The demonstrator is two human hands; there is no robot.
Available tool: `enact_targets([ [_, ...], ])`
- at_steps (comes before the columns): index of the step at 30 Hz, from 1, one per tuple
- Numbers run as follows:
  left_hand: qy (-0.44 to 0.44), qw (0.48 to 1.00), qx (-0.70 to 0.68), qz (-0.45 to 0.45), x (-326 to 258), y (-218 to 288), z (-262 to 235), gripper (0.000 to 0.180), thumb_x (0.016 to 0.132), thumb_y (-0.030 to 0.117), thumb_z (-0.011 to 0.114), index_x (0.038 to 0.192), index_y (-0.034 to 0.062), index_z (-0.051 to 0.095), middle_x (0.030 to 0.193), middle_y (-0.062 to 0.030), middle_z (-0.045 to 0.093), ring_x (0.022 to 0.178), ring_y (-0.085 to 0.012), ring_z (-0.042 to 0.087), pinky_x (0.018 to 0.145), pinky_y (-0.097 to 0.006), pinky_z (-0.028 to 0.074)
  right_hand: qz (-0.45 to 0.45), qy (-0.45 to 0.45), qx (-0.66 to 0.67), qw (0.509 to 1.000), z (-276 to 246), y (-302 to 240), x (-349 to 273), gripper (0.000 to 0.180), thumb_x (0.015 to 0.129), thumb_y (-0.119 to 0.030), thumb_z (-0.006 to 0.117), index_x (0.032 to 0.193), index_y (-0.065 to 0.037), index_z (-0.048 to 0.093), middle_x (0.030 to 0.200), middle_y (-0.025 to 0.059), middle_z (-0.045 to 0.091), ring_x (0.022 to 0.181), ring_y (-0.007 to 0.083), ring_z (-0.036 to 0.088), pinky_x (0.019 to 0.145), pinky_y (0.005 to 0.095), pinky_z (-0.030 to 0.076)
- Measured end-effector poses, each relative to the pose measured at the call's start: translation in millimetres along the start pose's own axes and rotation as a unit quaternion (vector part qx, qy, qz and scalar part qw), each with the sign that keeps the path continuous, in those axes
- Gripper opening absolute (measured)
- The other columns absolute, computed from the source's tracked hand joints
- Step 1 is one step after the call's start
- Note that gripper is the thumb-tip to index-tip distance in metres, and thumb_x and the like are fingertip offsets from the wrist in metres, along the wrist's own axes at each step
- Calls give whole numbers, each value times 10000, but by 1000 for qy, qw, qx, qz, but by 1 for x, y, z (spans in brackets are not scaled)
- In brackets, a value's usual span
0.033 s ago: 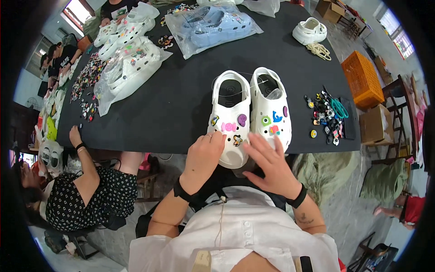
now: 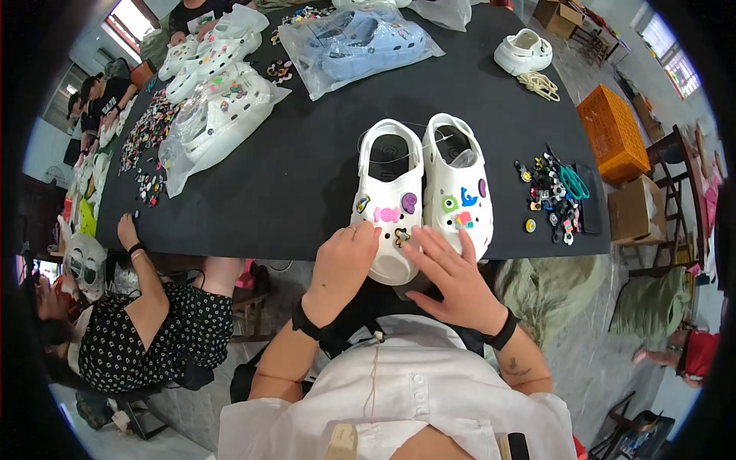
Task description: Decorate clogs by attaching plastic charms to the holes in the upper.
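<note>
Fingers (image 2: pixel 373 236) of the left hand (image 2: pixel 337 264) are bent inward against the outer side of the left clog (image 2: pixel 392 264), near its toe; whether they pinch anything cannot be told. Those of the right hand (image 2: pixel 458 287) are spread apart and slant across the inner edge of that clog, with nothing visible between them. This right hand has just shifted slightly left, farther over the toe, while the left hand has barely moved. Visible charms are unchanged on both clogs, so the shift seems only a small adjustment, with attention on the left clog.

Between the hands sits a black-and-yellow charm (image 2: pixel 402 238); above it are a pink candy-shaped charm (image 2: pixel 387 215) and a purple one (image 2: pixel 409 202). The right clog (image 2: pixel 481 226) stands just beside its mate, bearing a green one-eyed charm (image 2: pixel 449 204) and a blue one (image 2: pixel 468 197). Both white clogs lie at the near edge of the bench (image 2: pixel 307 153), the left toe jutting past it.

Farther right are a heap of loose charms (image 2: pixel 546 198) and teal-handled scissors (image 2: pixel 573 184); beyond, bagged blue clogs (image 2: pixel 376 42). At left, a co-worker's hand (image 2: pixel 128 230) rests near more charms (image 2: pixel 150 185).
</note>
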State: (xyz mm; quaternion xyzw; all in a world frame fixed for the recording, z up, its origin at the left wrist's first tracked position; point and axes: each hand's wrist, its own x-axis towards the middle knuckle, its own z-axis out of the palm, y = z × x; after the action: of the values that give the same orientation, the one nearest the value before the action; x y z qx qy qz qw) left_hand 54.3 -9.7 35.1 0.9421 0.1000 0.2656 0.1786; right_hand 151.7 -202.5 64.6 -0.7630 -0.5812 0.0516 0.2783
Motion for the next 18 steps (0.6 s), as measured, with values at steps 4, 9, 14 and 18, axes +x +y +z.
enact_targets([
  [4,-5,984,-175,-33,-2,-20,0,225,938,137,556,776,7,469,656,-166,487,557,-314,500,520,-362,411,-27,-11,-42,999,6,3,4,741,732,-194,745,1408,-168,441,1459,44,433,1335,178,417,1100,476,193],
  [9,-29,963,-257,-74,-7,-33,6,171,941,131,548,816,17,524,657,-138,517,564,-266,532,523,-354,419,-22,-7,-32,999,4,0,6,735,728,-186,743,1402,-164,451,1444,38,454,1320,178,436,1095,466,206],
  [14,-50,918,-371,-130,-10,-48,9,247,991,182,495,802,23,502,625,-55,483,536,-122,470,492,-283,365,-21,-7,-28,999,3,-1,6,726,730,-179,738,1399,-164,456,1444,40,456,1316,185,442,1095,461,208],
  [18,-55,786,-561,-255,-17,-60,14,273,1013,174,437,788,26,479,622,-3,460,536,-50,400,479,-246,310,-16,-9,-8,1000,0,0,6,689,749,-226,749,1378,-156,478,1432,50,465,1307,193,449,1095,454,208],
])
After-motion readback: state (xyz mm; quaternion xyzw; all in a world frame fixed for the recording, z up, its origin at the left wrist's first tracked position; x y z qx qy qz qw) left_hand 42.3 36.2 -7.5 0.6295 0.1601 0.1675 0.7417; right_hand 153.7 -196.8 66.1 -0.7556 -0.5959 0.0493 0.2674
